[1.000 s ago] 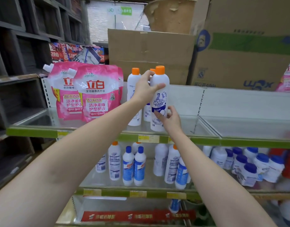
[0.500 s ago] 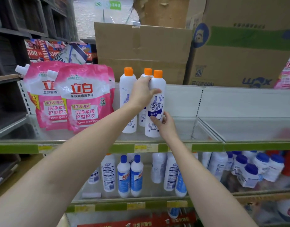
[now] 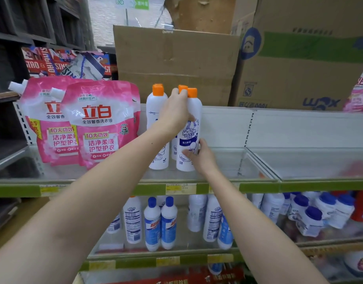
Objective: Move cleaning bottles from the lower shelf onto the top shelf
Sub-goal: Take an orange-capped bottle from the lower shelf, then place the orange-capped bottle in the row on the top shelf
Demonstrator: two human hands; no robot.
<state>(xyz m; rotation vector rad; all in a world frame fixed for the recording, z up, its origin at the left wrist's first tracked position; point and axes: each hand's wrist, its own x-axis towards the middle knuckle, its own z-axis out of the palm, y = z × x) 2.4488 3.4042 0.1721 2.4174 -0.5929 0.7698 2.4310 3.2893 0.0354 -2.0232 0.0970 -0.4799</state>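
Head view. Both bare hands are working one white plastic bottle (image 3: 189, 138) with an orange cap; it is standing upright on the top shelf (image 3: 258, 186), a clear tray with a green front rail and yellow price tags. Left hand (image 3: 175, 113) is wrapping the bottle's upper body and neck, grip holding it, fingertips up near the cap. Right hand (image 3: 200, 155) is cupping the lower right side, thumb lying across the label, grip holding the same bottle. Label is reading "Mr Muscle" in blue, with Chinese text and a toilet drawing.

Just left, a second orange-capped bottle (image 3: 157, 128) is standing upright, smooth and cylindrical; more orange caps are showing behind the pair.

Further left, glossy pink refill pouches (image 3: 103, 124) with white spouts are leaning back, printed in red Chinese characters and "10".

Behind the shelf, brown cardboard boxes (image 3: 176, 64) are stacked, one with a green band.

On the lower shelf (image 3: 168, 261), blue-capped bottles (image 3: 161, 224) and white bottles are standing; rounder blue-lidded jars (image 3: 311, 216) are lying jumbled at right.
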